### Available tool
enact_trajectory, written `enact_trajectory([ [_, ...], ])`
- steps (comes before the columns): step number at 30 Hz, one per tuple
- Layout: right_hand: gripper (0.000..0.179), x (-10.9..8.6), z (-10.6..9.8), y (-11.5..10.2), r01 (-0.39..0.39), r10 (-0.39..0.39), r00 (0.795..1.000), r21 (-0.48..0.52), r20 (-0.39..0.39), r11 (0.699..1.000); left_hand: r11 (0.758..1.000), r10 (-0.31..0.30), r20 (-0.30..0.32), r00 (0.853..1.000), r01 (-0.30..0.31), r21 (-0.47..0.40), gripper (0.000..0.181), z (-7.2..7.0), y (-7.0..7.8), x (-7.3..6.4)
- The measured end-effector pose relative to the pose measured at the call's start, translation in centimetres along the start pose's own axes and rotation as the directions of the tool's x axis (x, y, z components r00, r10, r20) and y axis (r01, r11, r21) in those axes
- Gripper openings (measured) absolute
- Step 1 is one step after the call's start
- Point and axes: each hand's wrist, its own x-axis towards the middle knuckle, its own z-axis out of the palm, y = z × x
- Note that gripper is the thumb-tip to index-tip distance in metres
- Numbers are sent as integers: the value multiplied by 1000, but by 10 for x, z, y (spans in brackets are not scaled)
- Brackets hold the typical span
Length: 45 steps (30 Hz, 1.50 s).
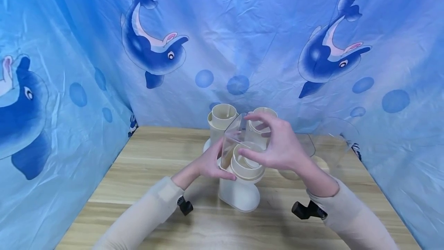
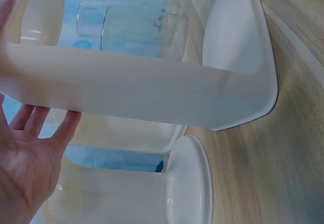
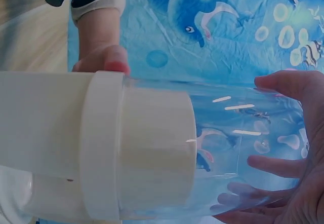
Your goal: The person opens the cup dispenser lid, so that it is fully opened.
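A white stand (image 1: 241,196) with an oval base and a round collar stands upright in front of me. My left hand (image 1: 209,164) grips its upper part from the left, with fingertips against the column (image 2: 131,87) in the left wrist view. From above and the right, my right hand (image 1: 282,146) holds a clear plastic container (image 3: 228,148), thumb and fingers spread around its wall. In the right wrist view the clear container surrounds the stand's narrower cream neck (image 3: 157,153), with its lower edge right at the white collar (image 3: 104,143).
Two similar white stands, one at the back left (image 1: 216,132) and one at the back right (image 1: 253,136), rise behind my hands. More clear containers (image 1: 334,136) are on the wooden table (image 1: 145,157) at the right. A dolphin-printed blue curtain (image 1: 222,30) encloses the back and sides.
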Motion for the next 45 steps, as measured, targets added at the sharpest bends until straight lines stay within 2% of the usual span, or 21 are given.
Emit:
enact_trajectory([
  [4,74,2,1,-1,-1,1,1000,-6,-20,1000,999,12,-16,1000,-11,44,124,-3,-1,0],
  [9,72,5,0,-2,11,-12,1000,-15,-19,1000,998,23,-27,999,-21,55,126,-4,-2,-1],
  [16,71,7,-2,-1,22,-22,1000,-18,-7,1000,994,63,-23,998,-61,94,108,1,-4,-3],
  [22,70,11,-4,0,35,-35,999,-8,7,999,992,69,-39,997,-64,108,114,2,-3,-2],
  [30,67,1,-4,1,60,-60,998,-6,-31,998,979,114,-19,993,-109,171,113,3,-1,1],
  [36,65,-7,-2,1,53,-51,997,23,-65,998,977,123,-2,992,-120,177,114,4,-1,2],
  [41,64,-1,-4,2,61,-61,997,10,-43,998,968,152,-16,988,-145,205,106,5,-3,2],
  [45,62,7,-5,4,63,-63,998,10,-16,998,961,151,-32,988,-140,237,102,4,-4,-1],
])
